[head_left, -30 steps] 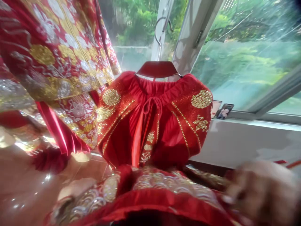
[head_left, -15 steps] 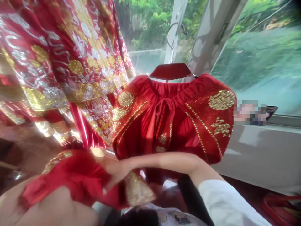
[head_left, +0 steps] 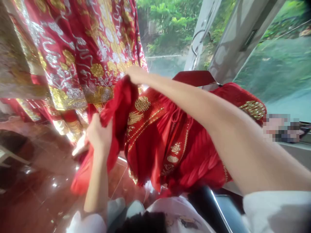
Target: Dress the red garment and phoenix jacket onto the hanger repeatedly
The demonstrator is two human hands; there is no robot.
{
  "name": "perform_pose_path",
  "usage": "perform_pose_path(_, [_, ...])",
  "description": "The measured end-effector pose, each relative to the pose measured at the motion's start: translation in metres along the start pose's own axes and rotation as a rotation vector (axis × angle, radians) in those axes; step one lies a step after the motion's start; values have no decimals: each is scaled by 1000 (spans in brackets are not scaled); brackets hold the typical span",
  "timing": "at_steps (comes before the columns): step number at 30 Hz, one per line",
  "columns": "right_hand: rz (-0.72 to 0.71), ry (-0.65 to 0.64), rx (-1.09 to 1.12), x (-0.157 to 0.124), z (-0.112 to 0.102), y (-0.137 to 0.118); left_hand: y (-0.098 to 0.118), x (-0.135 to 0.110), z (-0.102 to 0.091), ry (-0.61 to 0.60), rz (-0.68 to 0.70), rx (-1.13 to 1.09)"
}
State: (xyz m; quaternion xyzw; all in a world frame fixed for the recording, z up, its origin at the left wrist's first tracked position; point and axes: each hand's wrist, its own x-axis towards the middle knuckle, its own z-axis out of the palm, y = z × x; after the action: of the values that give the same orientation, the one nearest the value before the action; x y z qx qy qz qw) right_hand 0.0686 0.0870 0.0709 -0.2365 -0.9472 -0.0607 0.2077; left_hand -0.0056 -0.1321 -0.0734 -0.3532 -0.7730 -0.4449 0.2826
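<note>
My left hand (head_left: 98,134) is closed on a fold of plain red cloth (head_left: 116,110) at the lower left. My right hand (head_left: 136,73) reaches across from the right and pinches the top edge of the same cloth. Behind it hangs a red skirt with gold embroidery (head_left: 175,136) on a red hanger (head_left: 195,77), whose metal hook (head_left: 194,48) catches the window frame. A red robe with heavy gold and silver embroidery (head_left: 80,51) hangs at the upper left, right beside my right hand.
A large window (head_left: 272,61) with green trees outside fills the back. A white sill (head_left: 295,150) runs along the right. The floor (head_left: 36,181) is glossy reddish tile. A person's dark hair and pale printed garment (head_left: 155,220) show at the bottom edge.
Both hands have lifted the red cloth from low down up to the height of the hanging skirt. My right arm now stretches across the skirt, and the camera has tilted left.
</note>
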Motion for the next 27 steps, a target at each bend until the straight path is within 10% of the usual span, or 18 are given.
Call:
perform_pose_path(5, [111,114,-316,-37,-62,31,37,20,29,-27,51,-109])
perform_pose_path(9, [156,143,-487,-73,-99,35,72,-15,34,-155,180,-149])
perform_pose_path(15, [147,3,-525,-100,-78,57,80,-81,79,-555,318,-249])
perform_pose_path(23, [193,-102,-293,-93,-72,71,135,-93,48,-334,244,-945])
perform_pose_path(27, [251,-89,-256,-101,-77,63,156,-97,57,-462,285,-947])
